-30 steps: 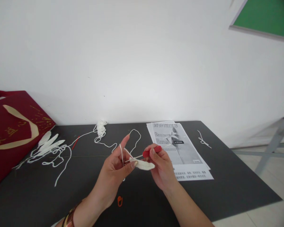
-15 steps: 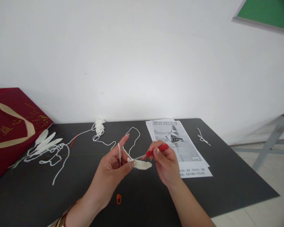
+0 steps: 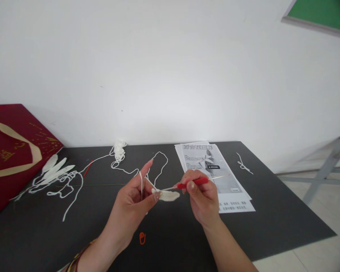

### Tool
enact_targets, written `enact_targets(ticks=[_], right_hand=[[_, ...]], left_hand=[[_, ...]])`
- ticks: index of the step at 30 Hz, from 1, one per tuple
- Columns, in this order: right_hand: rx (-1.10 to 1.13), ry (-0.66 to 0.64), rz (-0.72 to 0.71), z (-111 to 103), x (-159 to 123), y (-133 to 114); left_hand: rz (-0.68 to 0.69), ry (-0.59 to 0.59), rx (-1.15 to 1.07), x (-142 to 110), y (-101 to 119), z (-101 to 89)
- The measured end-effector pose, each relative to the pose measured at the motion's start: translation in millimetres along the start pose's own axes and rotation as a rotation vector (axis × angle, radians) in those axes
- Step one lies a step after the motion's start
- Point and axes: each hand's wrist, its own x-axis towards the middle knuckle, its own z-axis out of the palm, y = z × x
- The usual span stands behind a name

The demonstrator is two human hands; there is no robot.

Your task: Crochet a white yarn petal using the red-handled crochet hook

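Note:
My left hand point(image 3: 134, 204) pinches a small white crocheted piece point(image 3: 168, 195) between thumb and fingers, with white yarn point(image 3: 141, 181) looped over its raised forefinger. My right hand point(image 3: 202, 198) grips a crochet hook with a red handle point(image 3: 192, 182); the metal tip points left into the piece at my left fingertips. Both hands hover over the dark table point(image 3: 272, 215). The yarn trails back across the table to a small white bundle point(image 3: 119, 149) near the wall.
A printed instruction sheet point(image 3: 215, 170) lies right of my hands. An orange stitch marker point(image 3: 142, 238) lies below them. Finished white petals and loose yarn point(image 3: 58, 170) sit at the left beside a dark red bag point(image 3: 11, 147). A yarn scrap point(image 3: 243, 164) lies far right.
My right hand has drawn the hook to the right, away from my left hand, and the view has shifted slightly. The crocheted piece stays pinched in my left hand.

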Motion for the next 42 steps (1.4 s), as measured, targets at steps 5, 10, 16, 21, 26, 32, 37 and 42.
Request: enact_targets(ticks=[5, 10, 16, 21, 26, 32, 37, 42], right_hand=[[0.061, 0.048, 0.054, 6, 2, 1], [0.274, 0.202, 0.351, 18, 2, 10], [0.470, 0.223, 0.533, 24, 0, 20], [0.535, 0.196, 0.567, 26, -2, 21], [0.550, 0.192, 0.566, 26, -3, 20], [0.563, 0.180, 0.563, 26, -3, 20], [0.531, 0.146, 0.512, 26, -1, 18], [0.444, 0.143, 0.376, 22, 2, 9]], left_hand=[[-0.025, 0.020, -0.059, -1, 3, 3.8], [-0.042, 0.000, -0.101, -1, 5, 2.7], [-0.038, 0.014, -0.126, -1, 4, 1.5], [-0.021, 0.041, -0.156, -2, 3, 3.6], [-0.005, 0.058, -0.184, -3, -1, 2.6], [-0.027, 0.073, -0.229, -6, 3, 5.7], [-0.036, 0.053, -0.234, -8, 3, 6.3], [-0.046, 0.035, -0.199, -10, 1, 4.9]])
